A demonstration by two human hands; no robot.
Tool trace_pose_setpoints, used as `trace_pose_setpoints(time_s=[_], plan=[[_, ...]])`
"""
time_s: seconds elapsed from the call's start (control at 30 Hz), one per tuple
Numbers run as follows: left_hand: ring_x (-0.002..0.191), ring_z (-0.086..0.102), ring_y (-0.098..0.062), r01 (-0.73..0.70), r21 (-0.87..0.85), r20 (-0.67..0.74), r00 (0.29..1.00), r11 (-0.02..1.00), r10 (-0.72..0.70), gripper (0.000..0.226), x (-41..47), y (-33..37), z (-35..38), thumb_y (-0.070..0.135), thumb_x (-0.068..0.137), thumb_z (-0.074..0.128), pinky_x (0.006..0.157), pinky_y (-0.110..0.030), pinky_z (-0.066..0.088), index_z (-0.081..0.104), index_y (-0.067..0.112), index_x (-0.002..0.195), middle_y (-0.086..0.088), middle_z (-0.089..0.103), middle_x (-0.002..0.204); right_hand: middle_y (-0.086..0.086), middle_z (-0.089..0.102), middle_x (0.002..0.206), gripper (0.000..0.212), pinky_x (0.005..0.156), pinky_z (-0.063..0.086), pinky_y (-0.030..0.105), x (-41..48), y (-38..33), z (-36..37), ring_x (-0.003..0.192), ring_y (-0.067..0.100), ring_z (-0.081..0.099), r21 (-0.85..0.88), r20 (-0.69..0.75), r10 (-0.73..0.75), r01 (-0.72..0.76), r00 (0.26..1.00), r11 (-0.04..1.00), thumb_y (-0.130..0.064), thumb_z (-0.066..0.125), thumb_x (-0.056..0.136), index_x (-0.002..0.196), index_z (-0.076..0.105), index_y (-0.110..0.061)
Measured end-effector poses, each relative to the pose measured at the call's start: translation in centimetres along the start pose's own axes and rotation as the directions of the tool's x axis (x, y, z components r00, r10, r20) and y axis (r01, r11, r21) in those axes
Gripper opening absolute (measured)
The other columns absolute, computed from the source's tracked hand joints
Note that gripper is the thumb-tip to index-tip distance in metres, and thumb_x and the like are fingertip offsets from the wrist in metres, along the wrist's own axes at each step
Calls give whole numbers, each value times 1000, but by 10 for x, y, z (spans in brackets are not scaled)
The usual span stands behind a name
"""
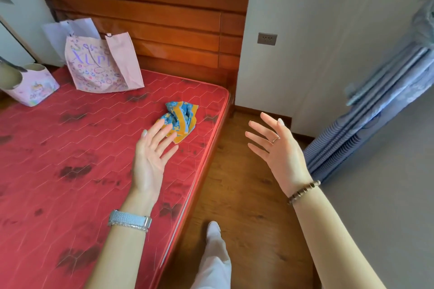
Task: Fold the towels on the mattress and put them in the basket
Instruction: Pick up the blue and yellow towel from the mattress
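Pink basket [30,88] sits way over at the mattress [82,148] left edge. The left hand [152,150], fingers straight and holding nothing, is basically at the crumpled towel [180,119] by the right edge. The towel's long side points diagonally at the far right corner. The right hand [274,145], spread and empty too, hangs off over the floor [246,183], so left's nearer.

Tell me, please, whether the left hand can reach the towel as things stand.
Likely yes. The open left hand hovers over the mattress with its fingertips at the near edge of the crumpled towel, and nothing lies between them. Whether they touch it, I cannot tell.
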State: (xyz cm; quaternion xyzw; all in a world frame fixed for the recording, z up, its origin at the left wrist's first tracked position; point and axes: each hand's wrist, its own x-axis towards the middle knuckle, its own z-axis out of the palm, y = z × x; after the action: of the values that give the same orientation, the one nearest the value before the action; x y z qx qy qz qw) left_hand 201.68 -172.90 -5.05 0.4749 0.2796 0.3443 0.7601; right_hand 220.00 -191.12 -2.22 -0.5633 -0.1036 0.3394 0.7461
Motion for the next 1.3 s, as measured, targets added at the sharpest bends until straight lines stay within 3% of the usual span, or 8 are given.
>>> trace_pose_setpoints(time_s=[0.43,0.87,1.3], plan=[[129,58,-17,15,-32,-95,995,999,-18,51,159,27,-28,44,105,27,109,-43,43,51,20,142,-2,60,140,2,70,120,40,103,47,48,162,-13,87,110,22,67,-70,33,62,-60,998,996,-43,37,102,130,58,-24],[127,59,-15,38,4,-213,976,999,-36,44,221,22,-58,40,105,31,108,-40,43,55,22,138,0,61,139,3,69,122,38,106,44,49,253,2,142,112,23,66,-139,123,150,-132,981,981,-42,37,102,127,60,-25],[126,60,-15,-3,-41,-433,901,999,-15,42,314,1,-56,35,107,30,105,-38,45,57,20,136,0,63,136,2,68,124,41,104,46,46,399,8,179,113,22,65,-281,292,258,-175,921,944,-44,36,102,131,57,-24]])
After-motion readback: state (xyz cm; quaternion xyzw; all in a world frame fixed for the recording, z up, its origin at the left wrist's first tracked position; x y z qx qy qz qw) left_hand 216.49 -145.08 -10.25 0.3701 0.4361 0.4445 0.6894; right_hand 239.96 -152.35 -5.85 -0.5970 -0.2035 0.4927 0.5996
